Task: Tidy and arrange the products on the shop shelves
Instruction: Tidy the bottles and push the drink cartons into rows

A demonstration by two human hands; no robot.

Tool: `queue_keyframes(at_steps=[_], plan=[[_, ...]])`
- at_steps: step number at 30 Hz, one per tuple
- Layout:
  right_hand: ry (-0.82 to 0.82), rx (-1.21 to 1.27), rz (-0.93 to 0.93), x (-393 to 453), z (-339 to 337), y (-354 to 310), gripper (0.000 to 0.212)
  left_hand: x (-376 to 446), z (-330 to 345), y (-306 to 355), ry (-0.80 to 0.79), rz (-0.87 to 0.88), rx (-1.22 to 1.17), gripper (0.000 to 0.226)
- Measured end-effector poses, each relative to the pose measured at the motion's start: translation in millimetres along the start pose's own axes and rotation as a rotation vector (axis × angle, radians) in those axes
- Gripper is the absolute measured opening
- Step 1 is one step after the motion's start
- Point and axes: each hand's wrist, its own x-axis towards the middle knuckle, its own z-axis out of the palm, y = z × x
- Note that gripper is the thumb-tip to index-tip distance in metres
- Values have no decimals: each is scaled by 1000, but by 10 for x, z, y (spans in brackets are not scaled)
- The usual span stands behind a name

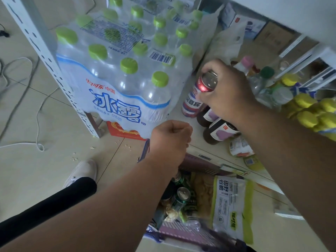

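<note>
The right hand [225, 91] reaches down to the low shelf [183, 113] and grips a tall can [197, 95] with a red top and a white, red and blue label, its fingers curled over the can's rim and its thumb against the side. The can leans a little and stands on the shelf just right of a shrink-wrapped pack of water bottles [116, 73] with green caps. Touching the can on its near side are two dark bottles [218, 130] with white and purple labels, partly hidden beneath the right wrist.

The left hand [171, 137] is closed in a fist in front of the water pack, well apart from the can; it seems to hold the handle of a purple basket [183, 237] hanging below it, though the grip itself is hidden. In the basket lie green cans [181, 197] and a green and white snack bag [231, 204].

Farther right on the shelf stand clear bottles [261, 82] with pink and green caps, and a pack of bottles with yellow caps [312, 111] sits at the right edge. A white shoe [81, 173] and white cables [36, 124] lie on the tiled floor [27, 170] to the left.
</note>
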Motion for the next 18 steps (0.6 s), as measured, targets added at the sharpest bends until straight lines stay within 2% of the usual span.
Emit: queue_keyframes(at_steps=[2, 5, 6, 9, 14, 16, 18], plan=[[-4, 99, 21, -328, -160, -51, 57, -76, -33, 73, 16, 152, 114, 25], [-8, 277, 47, -811, -351, -153, 50, -179, -69, 123, -126, 359, 228, 74], [-9, 324, 58, -963, -390, -197, 48, -206, -85, 126, -186, 421, 281, 82], [22, 408, 95, -1396, -444, -307, 41, -322, -127, 130, -425, 497, 351, 74], [204, 682, 259, -1902, -348, -325, 34, -438, -160, 47, -484, 519, 447, 73], [163, 700, 289, -1950, -277, -285, 41, -441, -154, 29, -482, 503, 465, 72], [25, 737, 279, -1912, -241, -228, 51, -432, -153, 45, -470, 500, 475, 70]])
